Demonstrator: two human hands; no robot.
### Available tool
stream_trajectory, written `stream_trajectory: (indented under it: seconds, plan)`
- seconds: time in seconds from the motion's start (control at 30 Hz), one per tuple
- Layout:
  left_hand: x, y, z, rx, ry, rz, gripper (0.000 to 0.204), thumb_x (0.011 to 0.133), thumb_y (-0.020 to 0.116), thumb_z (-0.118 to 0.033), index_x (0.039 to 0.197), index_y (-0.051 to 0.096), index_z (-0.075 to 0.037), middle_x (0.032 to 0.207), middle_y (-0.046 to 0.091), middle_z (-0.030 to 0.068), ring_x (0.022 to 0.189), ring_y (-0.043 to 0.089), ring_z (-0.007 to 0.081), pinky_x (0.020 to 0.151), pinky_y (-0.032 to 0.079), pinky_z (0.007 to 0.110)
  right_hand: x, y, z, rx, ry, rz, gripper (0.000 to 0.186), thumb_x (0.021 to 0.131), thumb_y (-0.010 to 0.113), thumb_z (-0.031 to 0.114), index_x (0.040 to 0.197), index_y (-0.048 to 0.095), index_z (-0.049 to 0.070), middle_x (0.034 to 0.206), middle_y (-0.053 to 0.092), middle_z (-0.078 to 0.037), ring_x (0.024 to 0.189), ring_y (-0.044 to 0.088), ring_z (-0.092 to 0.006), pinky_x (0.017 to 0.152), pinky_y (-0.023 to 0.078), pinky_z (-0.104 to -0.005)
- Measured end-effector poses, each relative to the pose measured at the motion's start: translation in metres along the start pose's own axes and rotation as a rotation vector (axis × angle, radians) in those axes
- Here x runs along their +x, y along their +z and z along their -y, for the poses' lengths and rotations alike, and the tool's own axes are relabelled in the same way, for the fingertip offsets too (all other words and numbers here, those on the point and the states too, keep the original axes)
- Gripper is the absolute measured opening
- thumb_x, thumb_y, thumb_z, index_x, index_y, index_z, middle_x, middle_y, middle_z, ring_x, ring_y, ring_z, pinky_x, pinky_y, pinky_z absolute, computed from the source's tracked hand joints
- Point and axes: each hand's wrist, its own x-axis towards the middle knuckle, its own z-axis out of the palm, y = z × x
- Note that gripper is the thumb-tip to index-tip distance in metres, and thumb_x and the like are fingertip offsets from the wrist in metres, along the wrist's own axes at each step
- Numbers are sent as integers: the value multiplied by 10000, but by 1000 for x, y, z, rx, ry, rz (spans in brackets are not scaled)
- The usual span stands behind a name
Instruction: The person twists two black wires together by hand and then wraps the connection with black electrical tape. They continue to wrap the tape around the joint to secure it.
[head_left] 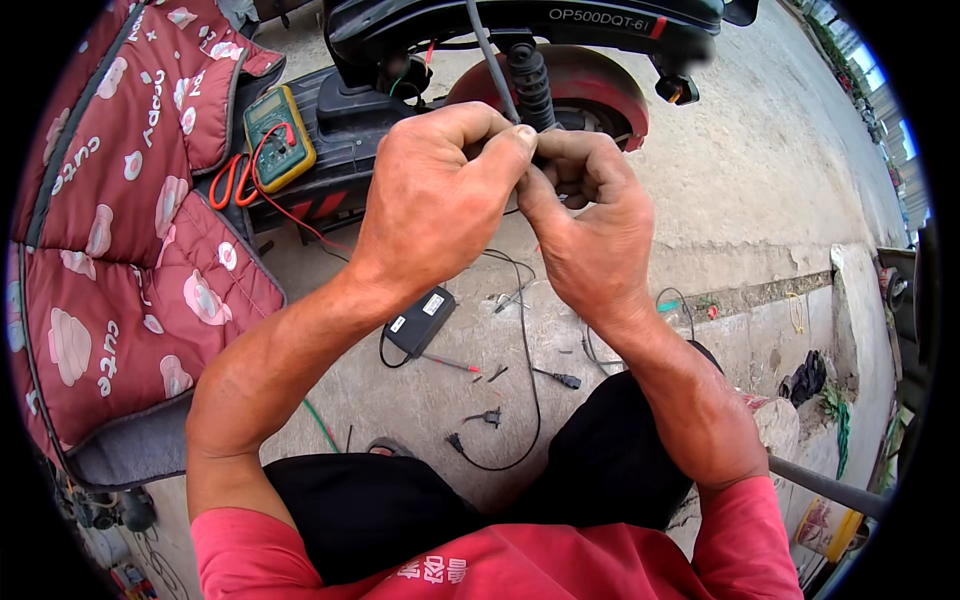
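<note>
A grey cable (488, 55) runs down from the scooter into my fingers. My left hand (430, 195) is closed, pinching its lower end between thumb and forefinger. Closed as well, my right hand (595, 225) pinches at the same end, its fingertips against the left thumb. The fingers hide the very tip of the cable. Just behind my hands stand the scooter's black coil shock absorber (530, 85) and its red-rimmed wheel (610, 95). A yellow-and-green multimeter (279, 138) with red leads rests on the scooter's footboard (340, 120), left of my left hand.
A black charger box (420, 322) lies on the concrete below my hands, with a looped black cord (538, 400) and a loose plug (487, 417). A padded red quilted cover (130, 260) hangs at the left. A bucket (828, 528) stands at the lower right.
</note>
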Motion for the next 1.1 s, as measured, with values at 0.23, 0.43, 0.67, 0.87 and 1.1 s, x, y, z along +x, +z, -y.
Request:
stream_trajectory:
  seconds: [0.23, 0.43, 0.67, 0.87, 1.1]
  plan:
    - [-7, -5, 30, -74, -8, 175, 296, 958, 619, -150, 1199, 646, 20, 901, 650, 12, 738, 550, 57, 647, 476, 215, 2, -16, 0, 188, 262, 106, 216, 906, 687, 57, 1100, 633, -20, 858, 688, -42, 767, 640, -73, 695, 538, -224]
    - [-12, -2, 32, 400, 165, 105, 415, 839, 716, -218, 1202, 644, -29, 865, 642, 119, 775, 662, 262, 705, 527, 377, 3, -17, -3, 214, 313, 159, 218, 906, 673, 53, 1102, 641, -39, 846, 692, -53, 755, 642, -76, 689, 544, -228]
    - [-12, -2, 42, 316, 121, 145, 456, 802, 746, -127, 1218, 628, 19, 864, 666, 132, 693, 651, 230, 666, 535, 341, 4, -15, -5, 243, 348, 178, 208, 904, 672, 60, 1085, 656, -41, 834, 698, -55, 748, 645, -76, 689, 545, -230]
    - [-14, 2, 39, 571, 212, 86, 445, 777, 762, -202, 1178, 647, -48, 930, 693, 179, 794, 674, 359, 714, 542, 434, 3, -15, -8, 220, 365, 211, 216, 906, 675, 67, 1093, 653, -39, 862, 710, -73, 765, 655, -83, 694, 549, -238]
    - [-10, -3, 56, -92, -117, 223, 417, 839, 686, -73, 1239, 598, 10, 959, 690, 104, 846, 682, 152, 764, 551, 288, 8, -16, -6, 387, 437, 185, 251, 921, 674, 83, 1126, 616, -49, 896, 707, -81, 762, 663, -104, 711, 560, -256]
